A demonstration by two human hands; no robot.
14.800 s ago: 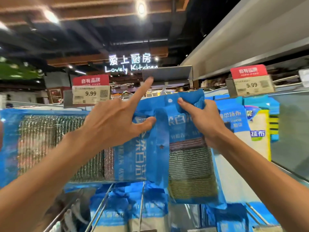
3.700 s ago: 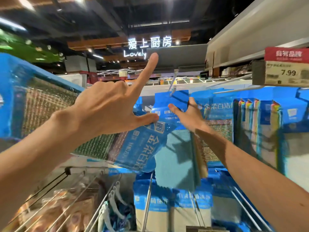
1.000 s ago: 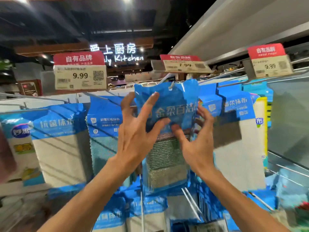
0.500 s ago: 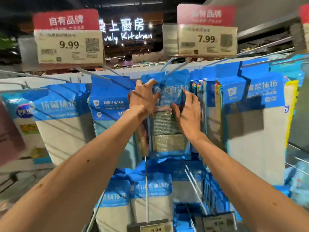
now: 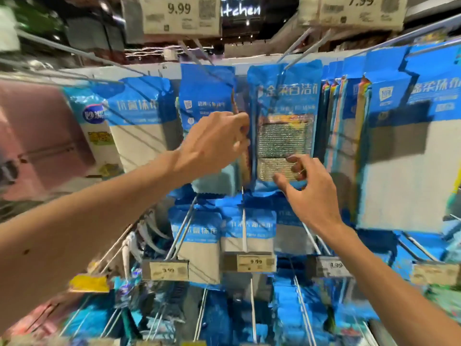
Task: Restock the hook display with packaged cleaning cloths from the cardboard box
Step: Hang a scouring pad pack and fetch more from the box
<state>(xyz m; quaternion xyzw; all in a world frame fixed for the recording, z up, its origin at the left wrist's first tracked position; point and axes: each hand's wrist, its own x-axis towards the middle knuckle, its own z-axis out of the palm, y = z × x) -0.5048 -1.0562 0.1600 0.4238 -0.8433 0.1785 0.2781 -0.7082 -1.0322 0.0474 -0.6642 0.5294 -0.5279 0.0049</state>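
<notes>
A blue packaged cleaning cloth (image 5: pixel 284 116) with a silvery scouring pad inside hangs from a wire hook (image 5: pixel 295 58) at the centre of the display. My left hand (image 5: pixel 214 143) is at the pack's left edge, its curled fingers pinching that edge. Lower down, my right hand (image 5: pixel 306 188) hovers in front of the pack's bottom corner with its fingers loosely bent and its fingertips just at the plastic. The cardboard box is out of view.
More blue cloth packs hang left (image 5: pixel 207 101) and right (image 5: pixel 389 136) of it, with a lower row (image 5: pixel 197 236) on long hooks. Price tags (image 5: pixel 179 16) stick out above, and others (image 5: pixel 249 262) below. A pink pack (image 5: pixel 42 136) hangs at far left.
The pack now hangs pushed back on the hook. Both hands have slid down from its upper sides; my right hand has let go. The view has tilted downward.
</notes>
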